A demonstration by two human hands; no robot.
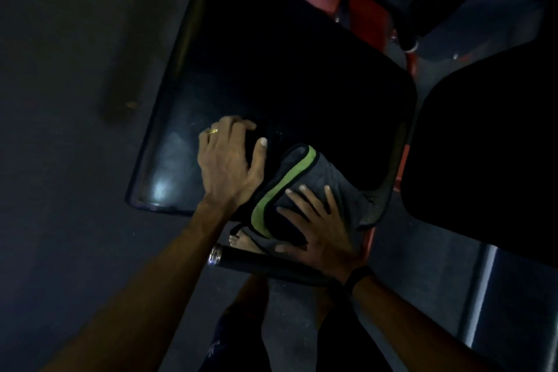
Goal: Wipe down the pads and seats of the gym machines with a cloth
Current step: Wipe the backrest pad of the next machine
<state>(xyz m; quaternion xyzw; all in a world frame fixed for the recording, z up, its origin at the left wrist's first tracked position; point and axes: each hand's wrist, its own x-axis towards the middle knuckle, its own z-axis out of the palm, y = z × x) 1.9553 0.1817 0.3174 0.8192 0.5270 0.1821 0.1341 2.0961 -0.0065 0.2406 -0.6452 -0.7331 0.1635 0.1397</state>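
Head view: right hand (320, 229) flat, fingers spread, pressing cloth (305, 190) on seat (287, 84).
Left hand (229, 160): open, bracing the seat.
Next: sweep toward the unwiped far end.

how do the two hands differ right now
The left hand rests bare on the black pad, fingers bent at the tips, a ring on one finger. The right hand presses the grey, green-edged cloth with straight, spread fingers, a dark band at its wrist. Both lie on the same pad.
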